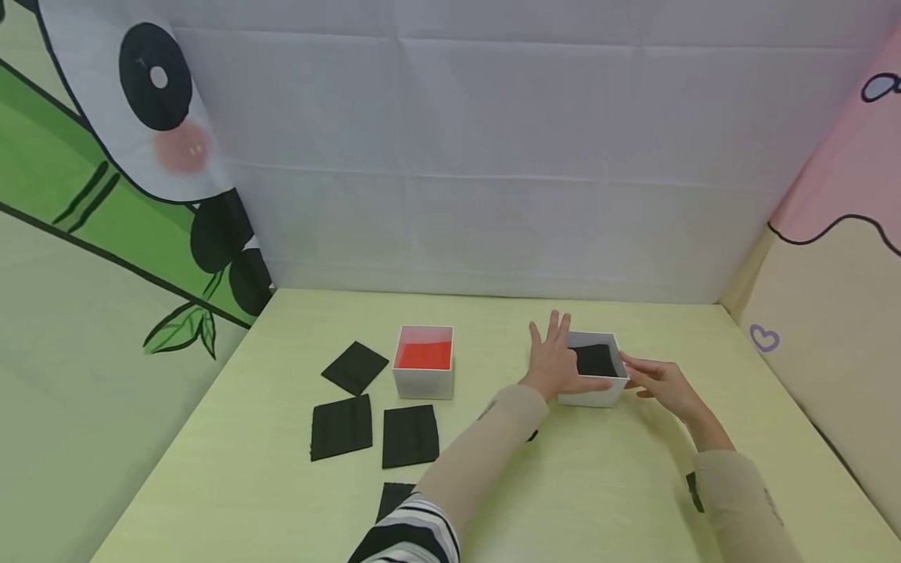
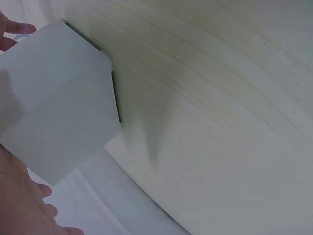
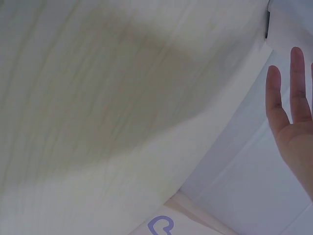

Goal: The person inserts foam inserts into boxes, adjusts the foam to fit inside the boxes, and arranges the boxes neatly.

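A white open-topped box (image 1: 591, 397) stands at the right of the table, with a black square piece (image 1: 595, 360) inside it. At its left side is my left hand (image 1: 552, 360), fingers straight and spread, the thumb stretched along the front wall. My right hand (image 1: 665, 383) is at the right wall, its fingertips at the box's edge and its fingers fairly straight. In the left wrist view the box's outer walls (image 2: 73, 107) fill the left side, with part of the left hand (image 2: 24, 200) below. Extended fingers of the right hand (image 3: 293, 127) show in the right wrist view.
A second white box (image 1: 424, 385) with a red-orange piece (image 1: 424, 356) inside stands left of centre. Several black squares lie flat around its left and front, including one (image 1: 355, 367) at the back and one (image 1: 411, 436) in front. A white cloth wall (image 1: 457, 219) bounds the table's back.
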A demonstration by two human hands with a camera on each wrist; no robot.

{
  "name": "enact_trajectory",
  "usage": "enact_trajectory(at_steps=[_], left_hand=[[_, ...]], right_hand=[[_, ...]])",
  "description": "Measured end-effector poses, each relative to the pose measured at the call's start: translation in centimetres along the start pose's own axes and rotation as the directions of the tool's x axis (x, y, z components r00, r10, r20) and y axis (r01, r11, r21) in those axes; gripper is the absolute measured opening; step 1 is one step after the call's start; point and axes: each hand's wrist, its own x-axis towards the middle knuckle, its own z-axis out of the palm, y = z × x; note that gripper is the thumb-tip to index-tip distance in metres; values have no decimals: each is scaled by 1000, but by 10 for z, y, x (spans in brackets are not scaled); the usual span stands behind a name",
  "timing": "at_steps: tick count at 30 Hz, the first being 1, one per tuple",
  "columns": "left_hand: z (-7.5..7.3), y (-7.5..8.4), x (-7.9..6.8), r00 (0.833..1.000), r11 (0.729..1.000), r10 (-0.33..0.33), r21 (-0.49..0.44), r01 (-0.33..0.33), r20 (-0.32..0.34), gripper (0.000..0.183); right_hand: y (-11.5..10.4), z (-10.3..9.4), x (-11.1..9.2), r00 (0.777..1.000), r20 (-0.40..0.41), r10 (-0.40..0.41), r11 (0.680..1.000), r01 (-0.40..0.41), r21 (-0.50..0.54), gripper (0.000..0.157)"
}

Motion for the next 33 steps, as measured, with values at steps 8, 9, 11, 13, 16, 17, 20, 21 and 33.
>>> enact_trajectory(at_steps=[8,9,11,13,16,17,20,21,33], left_hand=[[-1,-2,-2,998,996,63,-58,-65,-28,63],[-2,-2,-2,997,995,73,-66,-75,-35,59],[-2,-2,-3,996,992,84,-86,-87,-38,50],[-1,-1,-4,996,992,83,-94,-86,-30,45],[2,0,-6,997,992,74,-98,-74,-5,41],[3,0,-7,997,993,72,-98,-71,2,40],[5,1,-8,998,994,66,-86,-64,18,39],[6,1,-8,998,994,67,-82,-65,18,38],[10,-3,-16,994,988,101,-109,-105,-39,44]], right_hand=[[-5,-1,2,1000,4,21,1000,-21,-11,42],[-5,-1,2,1000,4,17,1000,-17,-12,42],[-6,-1,3,1000,2,14,1000,-14,-10,42],[-5,-1,3,1000,-2,13,1000,-13,-2,43],[-5,0,1,1000,-3,13,1000,-13,7,43],[-5,1,1,1000,-3,12,1000,-12,9,42],[-4,2,0,1000,3,9,1000,-9,11,42],[-4,2,-1,1000,2,11,1000,-11,10,43],[-2,1,-3,1000,-2,4,1000,-4,14,42]])
